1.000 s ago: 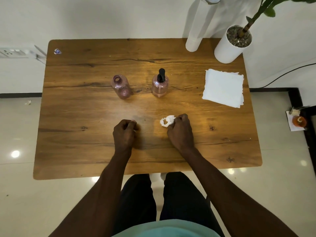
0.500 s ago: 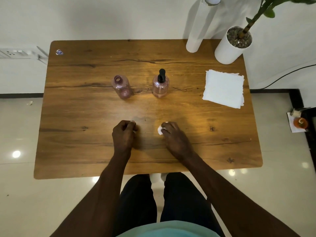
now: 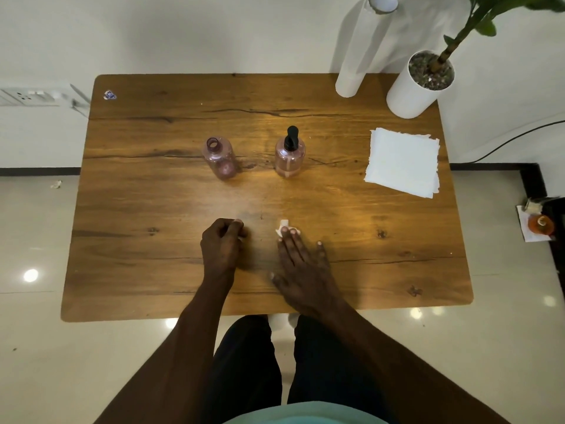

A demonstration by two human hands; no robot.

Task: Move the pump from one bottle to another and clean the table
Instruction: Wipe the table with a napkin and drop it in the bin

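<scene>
Two pink see-through bottles stand mid-table on the wooden table. The left bottle has an open neck, while the right bottle carries the black pump. My left hand rests near the table's front as a closed fist, with a small white speck at its fingertips. My right hand lies flat beside it with fingers spread. Its fingertips press on a small crumpled white tissue, which is mostly hidden under them.
A stack of white napkins lies at the right of the table. A white plant pot and a tall white cylinder stand at the back right corner. A small sticker sits at the back left.
My right hand has gone from a fist gripping the tissue to a flat spread hand pulled back toward me, with the tissue under its fingertips. My left fist has stayed put.
</scene>
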